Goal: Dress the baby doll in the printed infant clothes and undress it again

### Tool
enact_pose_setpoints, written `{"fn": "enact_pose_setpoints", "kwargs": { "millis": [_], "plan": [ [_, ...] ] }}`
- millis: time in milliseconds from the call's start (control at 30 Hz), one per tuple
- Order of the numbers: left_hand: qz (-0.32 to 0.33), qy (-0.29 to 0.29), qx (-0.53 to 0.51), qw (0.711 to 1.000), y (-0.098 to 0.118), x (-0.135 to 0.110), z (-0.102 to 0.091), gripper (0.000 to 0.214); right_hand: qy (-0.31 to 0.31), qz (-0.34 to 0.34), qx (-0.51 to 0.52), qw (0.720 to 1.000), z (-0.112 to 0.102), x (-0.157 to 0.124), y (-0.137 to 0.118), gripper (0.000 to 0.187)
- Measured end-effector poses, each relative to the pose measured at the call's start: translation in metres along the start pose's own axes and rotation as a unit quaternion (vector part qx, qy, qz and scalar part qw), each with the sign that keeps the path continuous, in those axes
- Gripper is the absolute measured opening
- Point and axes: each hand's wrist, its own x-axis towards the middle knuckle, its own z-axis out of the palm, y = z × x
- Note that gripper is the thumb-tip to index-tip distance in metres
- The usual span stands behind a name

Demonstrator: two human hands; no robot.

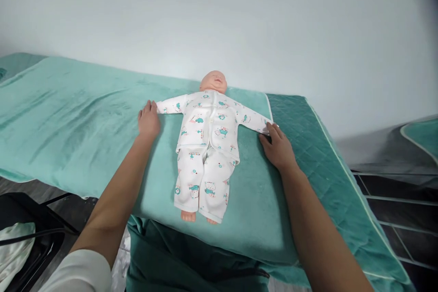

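Observation:
A baby doll (214,81) lies on its back, its arms spread wide and its bare feet showing below the trouser legs. It wears a white printed pajama top (212,121) with the front closed, and matching trousers (203,182). At the left sleeve's end, my left hand (149,119) has its fingers closed over the cuff; its thumb is hidden. My right hand (278,146) holds the end of the other sleeve (251,116), fingers on top and thumb by the lower edge. Neither of the doll's hands shows.
A light green cover (85,100) lies under the doll, over a darker quilted sheet (328,169) on the right. A white wall (219,18) rises behind the bed. A black chair-like object (41,237) with a pale cloth (17,251) stands at lower left, and metal bars (393,200) at right.

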Motion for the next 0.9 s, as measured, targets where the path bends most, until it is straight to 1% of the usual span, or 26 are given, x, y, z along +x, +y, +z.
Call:
{"fn": "enact_pose_setpoints", "kwargs": {
  "millis": [133,233,333,400,467,533,600,633,667,733,800,900],
  "plan": [
    [-0.016,-0.011,-0.006,1.000,-0.009,0.011,-0.007,0.064,-0.011,0.016,-0.024,1.000,-0.002,-0.003,-0.003,0.069],
    [-0.027,0.015,-0.007,0.999,-0.015,0.017,-0.011,0.063,-0.011,0.028,-0.028,0.999,-0.001,-0.002,-0.006,0.068],
    [-0.025,0.029,-0.013,0.999,-0.014,0.018,-0.012,0.060,-0.009,0.035,-0.025,0.999,0.000,-0.003,-0.007,0.067],
    [-0.018,0.023,-0.013,1.000,-0.012,0.016,-0.012,0.058,0.010,0.041,-0.028,0.999,-0.001,-0.004,-0.010,0.064],
    [-0.010,0.023,-0.012,1.000,-0.009,0.011,-0.011,0.057,0.050,0.036,-0.024,0.998,-0.001,-0.005,-0.017,0.061],
    [-0.009,0.039,-0.018,0.999,-0.006,0.005,-0.009,0.059,0.097,0.000,0.011,0.995,-0.003,-0.009,-0.031,0.057],
    [0.011,0.073,-0.049,0.996,0.000,-0.007,-0.007,0.059,0.131,-0.058,0.077,0.987,-0.005,-0.017,-0.052,0.052],
    [0.034,0.094,-0.079,0.992,0.004,-0.016,-0.006,0.057,0.140,-0.087,0.114,0.980,-0.007,-0.023,-0.064,0.048],
    [0.064,0.112,-0.118,0.985,0.009,-0.026,-0.005,0.053,0.145,-0.112,0.148,0.972,-0.009,-0.031,-0.077,0.045],
    [0.130,0.135,-0.206,0.960,0.021,-0.052,-0.006,0.040,0.139,-0.151,0.206,0.957,-0.011,-0.048,-0.102,0.038],
    [0.181,0.135,-0.268,0.936,0.034,-0.080,-0.010,0.029,0.123,-0.176,0.241,0.947,-0.013,-0.067,-0.122,0.034],
    [0.242,0.119,-0.307,0.913,0.046,-0.112,-0.018,0.026,0.124,-0.182,0.241,0.945,-0.014,-0.089,-0.140,0.032]
  ]
}}
